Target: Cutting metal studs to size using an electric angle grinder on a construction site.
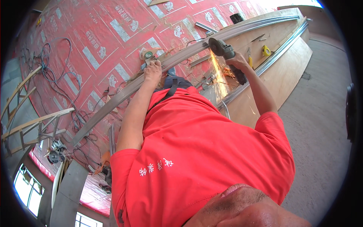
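My right hand [238,61] is wrapped round the body of an angle grinder [227,52]. The grinder's disc meets a long metal profile [177,58], and a stream of orange sparks [217,73] sprays down from that spot. My left hand [153,72] is closed on the same profile, well to the left of the grinder. Just beyond my left fingers is a small round item with a green and white face [148,55]; its kind I cannot make out. The profile slants from the lower left up to the far right.
Plywood boards [257,90] lie to the right, bearing a yellow tape measure [266,50], a yellow-handled tool [250,60] and another metal profile [281,53]. Tangled cables [53,72] and a wooden ladder-like frame [34,125] are on the left. Red printed sheeting [87,34] covers the floor.
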`<state>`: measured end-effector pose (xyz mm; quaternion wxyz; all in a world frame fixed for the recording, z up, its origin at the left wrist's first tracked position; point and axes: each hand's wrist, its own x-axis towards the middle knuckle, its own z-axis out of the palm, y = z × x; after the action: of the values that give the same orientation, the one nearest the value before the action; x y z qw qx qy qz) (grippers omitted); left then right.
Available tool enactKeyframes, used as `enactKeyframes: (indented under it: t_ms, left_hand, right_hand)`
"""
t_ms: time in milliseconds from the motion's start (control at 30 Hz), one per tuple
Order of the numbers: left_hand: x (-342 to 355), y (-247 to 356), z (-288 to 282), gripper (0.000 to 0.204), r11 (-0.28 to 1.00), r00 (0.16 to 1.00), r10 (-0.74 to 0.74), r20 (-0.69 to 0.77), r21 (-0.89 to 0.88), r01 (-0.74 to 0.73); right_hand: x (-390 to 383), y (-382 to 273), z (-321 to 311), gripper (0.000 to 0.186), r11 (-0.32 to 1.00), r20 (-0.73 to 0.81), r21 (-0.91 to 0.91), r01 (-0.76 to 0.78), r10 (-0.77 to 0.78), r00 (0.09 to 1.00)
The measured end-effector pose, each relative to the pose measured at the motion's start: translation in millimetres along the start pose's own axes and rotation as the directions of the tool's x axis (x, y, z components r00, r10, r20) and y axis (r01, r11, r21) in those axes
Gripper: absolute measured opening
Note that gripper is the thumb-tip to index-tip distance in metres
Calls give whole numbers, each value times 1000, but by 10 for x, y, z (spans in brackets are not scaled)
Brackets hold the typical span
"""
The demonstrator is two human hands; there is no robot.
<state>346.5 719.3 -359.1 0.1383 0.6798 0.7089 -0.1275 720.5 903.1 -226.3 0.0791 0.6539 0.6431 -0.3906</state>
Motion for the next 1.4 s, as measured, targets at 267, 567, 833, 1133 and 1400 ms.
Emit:
enactKeyframes:
  t_ms: [267,567,833,1133,1400]
  left_hand:
    - [-12,22,34,20,1000,997,-1,-72,-13,0]
    - [-1,28,-88,28,1000,996,-9,85,-3,9]
    - [-8,19,-77,29,999,998,-20,59,-28,22]
    - [2,20,-77,26,999,998,-27,59,-23,29]
    - [52,41,-54,24,1000,1000,2,4,-28,-2]
  right_hand:
    - [46,-19,21,45,998,-10,57,-12,13,1000]
    - [49,6,-1,41,997,24,72,20,-22,999]
    - [40,37,-2,42,999,32,7,-37,37,999]
    - [-36,-52,8,45,999,23,14,-39,39,999]
    - [101,-103,-68,38,999,-26,38,-10,11,1000]
